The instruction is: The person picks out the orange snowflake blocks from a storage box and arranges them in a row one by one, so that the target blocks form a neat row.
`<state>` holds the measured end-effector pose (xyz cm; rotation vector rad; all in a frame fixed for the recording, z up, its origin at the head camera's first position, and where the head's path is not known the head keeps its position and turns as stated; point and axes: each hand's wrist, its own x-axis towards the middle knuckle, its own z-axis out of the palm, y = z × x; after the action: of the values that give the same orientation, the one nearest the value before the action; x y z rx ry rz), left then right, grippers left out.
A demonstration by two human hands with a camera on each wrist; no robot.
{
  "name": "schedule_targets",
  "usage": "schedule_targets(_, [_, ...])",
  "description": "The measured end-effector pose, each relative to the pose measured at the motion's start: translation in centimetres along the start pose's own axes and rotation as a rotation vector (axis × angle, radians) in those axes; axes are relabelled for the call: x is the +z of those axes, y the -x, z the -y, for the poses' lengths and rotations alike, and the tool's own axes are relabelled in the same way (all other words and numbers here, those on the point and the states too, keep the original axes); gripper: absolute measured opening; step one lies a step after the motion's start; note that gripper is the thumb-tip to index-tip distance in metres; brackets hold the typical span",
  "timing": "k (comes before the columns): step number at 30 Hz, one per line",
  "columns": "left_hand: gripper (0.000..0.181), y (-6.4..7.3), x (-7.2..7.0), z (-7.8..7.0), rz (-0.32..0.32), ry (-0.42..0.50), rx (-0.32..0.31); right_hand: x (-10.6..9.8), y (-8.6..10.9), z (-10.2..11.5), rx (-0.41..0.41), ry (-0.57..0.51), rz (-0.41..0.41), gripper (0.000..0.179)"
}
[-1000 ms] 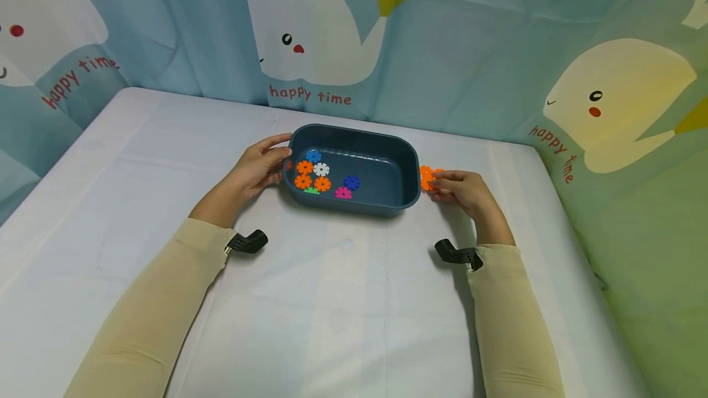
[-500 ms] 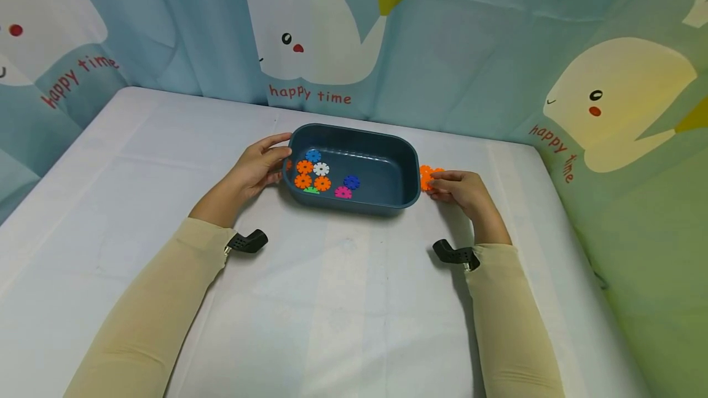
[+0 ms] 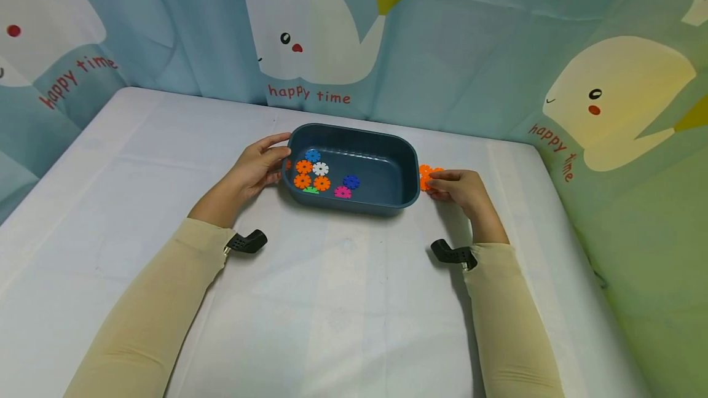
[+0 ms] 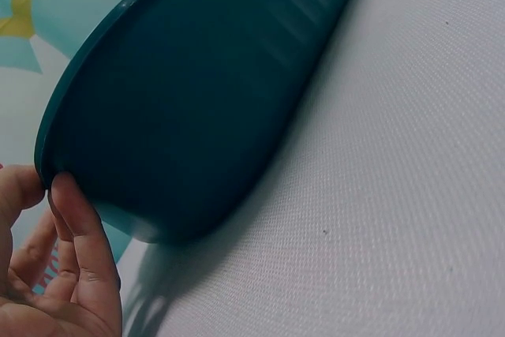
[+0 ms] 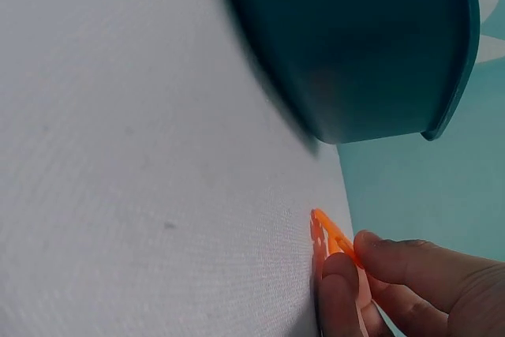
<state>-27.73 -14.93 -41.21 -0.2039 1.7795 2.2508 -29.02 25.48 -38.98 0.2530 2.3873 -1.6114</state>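
Note:
A dark teal plastic tub sits on the white-covered table. At its left end my left hand holds the rim, thumb and finger pinching the edge in the left wrist view. Beyond the tub's right end, my right hand pinches an orange snowflake disc tilted close over the cloth. More orange shows behind those fingertips in the head view, partly hidden by the hand. Inside the tub lie several snowflake discs: orange ones, a white one, two blue, a pink one and a green one.
The white tablecloth spreads in front of the tub. Behind the table hangs a blue-green curtain printed with whales. A black wrist camera sticks out from the left sleeve, another black camera from the right.
My right forearm has shifted slightly left, while its fingers stay at the orange disc. The left hand, the tub and its discs look the same.

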Motion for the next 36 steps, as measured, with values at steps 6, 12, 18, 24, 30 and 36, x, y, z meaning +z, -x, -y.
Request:
schedule_targets(6, [0.050,0.0,0.1,0.0,-0.011,-0.001,0.004,0.0,0.0,0.0,0.005,0.048,-0.007,0.044])
schedule_targets(12, [0.048,0.0,0.2,0.0,-0.025,-0.008,0.007,-0.2,0.5,0.4,-0.005,0.168,-0.027,0.041])
schedule_targets(18, [0.050,0.2,0.2,-0.1,-0.030,0.002,0.003,-1.0,0.9,0.7,0.002,0.183,-0.009,0.044])
schedule_targets(24, [0.051,0.1,0.1,-0.1,-0.025,-0.012,-0.010,-1.6,2.1,2.1,-0.012,0.034,0.057,0.053])
schedule_targets(30, [0.051,0.1,0.3,-0.1,-0.021,-0.022,-0.019,-0.2,4.0,4.9,-0.133,0.007,0.090,0.048])
schedule_targets(36, [0.049,0.3,0.3,-0.1,-0.032,-0.013,-0.007,2.9,4.2,7.8,-0.182,0.075,0.140,0.044])
